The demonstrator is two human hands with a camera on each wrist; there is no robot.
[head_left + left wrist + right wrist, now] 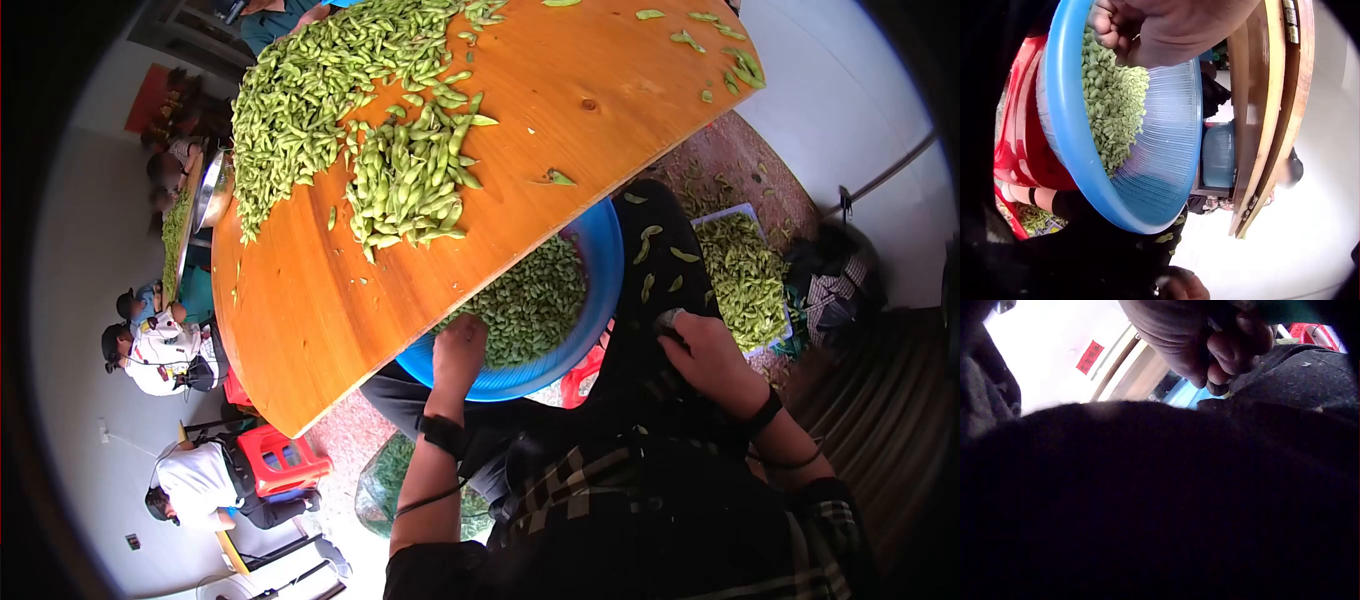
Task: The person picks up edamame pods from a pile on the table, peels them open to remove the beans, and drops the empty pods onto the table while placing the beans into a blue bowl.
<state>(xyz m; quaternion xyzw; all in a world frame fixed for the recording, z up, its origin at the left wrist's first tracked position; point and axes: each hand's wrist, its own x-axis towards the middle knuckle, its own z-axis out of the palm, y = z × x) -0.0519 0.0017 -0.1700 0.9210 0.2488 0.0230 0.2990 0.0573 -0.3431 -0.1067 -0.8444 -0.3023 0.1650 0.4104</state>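
Observation:
My left hand (460, 355) hangs over the near rim of a blue basin (612, 250) on my lap. Its fingers (1105, 28) are curled, and nothing shows between them in the left wrist view. Shelled green beans (535, 300) heap inside the basin, on one side of its ribbed wall. Above my thigh is my right hand (705, 365), with a small greyish thing (668, 318) at its fingertips; I cannot tell its kind. In the right wrist view the curled fingers (1225, 350) show close to dark cloth.
Green pods (410, 185) pile on the wooden table (520, 200), whose edge overhangs the basin. More pods fill a crate (740, 270) on the floor at right. Loose pods lie on my dark trousers. People sit at left near a red stool (285, 460).

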